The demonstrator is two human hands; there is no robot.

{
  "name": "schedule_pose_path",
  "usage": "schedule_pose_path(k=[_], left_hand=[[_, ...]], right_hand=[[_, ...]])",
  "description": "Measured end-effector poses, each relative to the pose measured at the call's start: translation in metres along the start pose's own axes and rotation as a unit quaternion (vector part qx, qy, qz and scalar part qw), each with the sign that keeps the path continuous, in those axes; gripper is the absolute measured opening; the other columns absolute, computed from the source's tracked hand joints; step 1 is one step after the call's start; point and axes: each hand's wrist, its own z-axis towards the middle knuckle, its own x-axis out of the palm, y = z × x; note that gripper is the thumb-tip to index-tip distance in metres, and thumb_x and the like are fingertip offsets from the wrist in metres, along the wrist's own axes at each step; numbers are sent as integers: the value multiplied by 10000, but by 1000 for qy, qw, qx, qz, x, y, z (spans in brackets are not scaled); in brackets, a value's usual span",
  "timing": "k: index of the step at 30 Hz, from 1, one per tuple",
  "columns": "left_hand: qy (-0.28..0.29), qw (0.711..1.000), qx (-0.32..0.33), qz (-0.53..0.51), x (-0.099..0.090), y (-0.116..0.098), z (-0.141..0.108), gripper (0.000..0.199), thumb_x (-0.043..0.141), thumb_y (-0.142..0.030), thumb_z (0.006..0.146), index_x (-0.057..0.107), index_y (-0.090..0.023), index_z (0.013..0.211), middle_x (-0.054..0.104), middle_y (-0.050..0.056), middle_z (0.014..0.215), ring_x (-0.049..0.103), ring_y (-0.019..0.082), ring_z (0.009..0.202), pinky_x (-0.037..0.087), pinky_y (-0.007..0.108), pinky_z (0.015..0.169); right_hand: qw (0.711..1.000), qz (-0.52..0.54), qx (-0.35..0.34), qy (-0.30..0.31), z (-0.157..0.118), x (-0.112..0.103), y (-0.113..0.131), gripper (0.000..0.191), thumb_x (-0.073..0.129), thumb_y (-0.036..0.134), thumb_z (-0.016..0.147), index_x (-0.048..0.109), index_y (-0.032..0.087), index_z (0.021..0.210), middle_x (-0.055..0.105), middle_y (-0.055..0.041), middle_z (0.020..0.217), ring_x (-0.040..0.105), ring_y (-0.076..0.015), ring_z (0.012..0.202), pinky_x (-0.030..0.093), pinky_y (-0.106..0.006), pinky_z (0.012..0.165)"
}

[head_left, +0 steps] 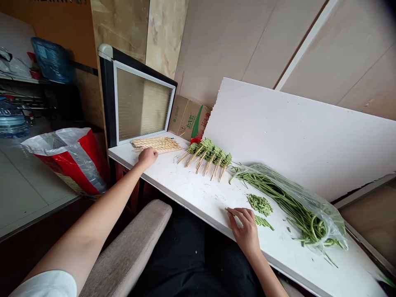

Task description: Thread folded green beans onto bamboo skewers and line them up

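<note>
Table (176,175) looks smooth with a slight sheen. Skewers (157,143) seem to be plain bare wood, kinda matt. The clear bag (309,198) is thin, crinkly plastic, pretty shiny. Box (189,120) is matt cardboard, armrest (133,247) fuzzy-looking cloth, wrapped water jug (53,60) glossy plastic.

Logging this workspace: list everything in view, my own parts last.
Table: one, white, centre-right
Long beans: many, green, table's right
Bag: one, clear, over long beans
Bean pieces: many, green, left of bag
Skewered beans: many, green, mid-table
Sticks: many, tan, table's left
Cardboard box: one, brown, behind skewered beans
Board: one, white, behind table
Framed panel: one, black-edged, table's left end
Sack: one, red-white, left floor
Bottles: two, blue, far left
Walls: several, beige and brown, background
Shelf clutter: uncounted, mixed, far left
Armrest: one, grey, lower centre
Trousers: one pair, black, lower centre
Sleeve: one, white, lower left
Left hand: one, bare, at sticks
Right hand: one, bare, holding bean piece
</note>
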Motion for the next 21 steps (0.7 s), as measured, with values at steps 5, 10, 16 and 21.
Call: schedule_pose_path(k=[5,10,16,21], left_hand=[[1,999,-25,-33,23,-35,11,199,634,-308,877,758,-156,844,747,151,783,721,310,833,516,362,760],[-11,996,-52,-68,39,-51,26,184,682,-301,866,752,-134,902,766,210,860,726,345,927,537,382,810],[-46,989,-73,-118,32,-52,26,211,565,-257,958,730,-126,960,774,229,980,724,346,1000,539,425,863],[-72,978,32,-193,19,-70,-11,276,448,-241,1036,654,-159,1201,802,104,1019,737,214,985,537,321,905]], right_hand=[[1000,-3,-7,-9,1,1,-1,200,645,256,1029,755,280,1195,719,-98,1018,608,-303,965,527,-500,862],[1000,-4,1,-5,-1,1,-1,199,635,262,1033,758,284,1188,719,-100,1020,612,-300,970,528,-498,869],[1000,10,19,-9,-1,0,2,205,622,296,1036,771,290,1176,725,-106,1013,625,-306,961,542,-520,881],[997,53,49,-28,3,-5,4,212,629,369,1037,784,269,1140,747,-121,1011,652,-318,971,560,-535,874]])
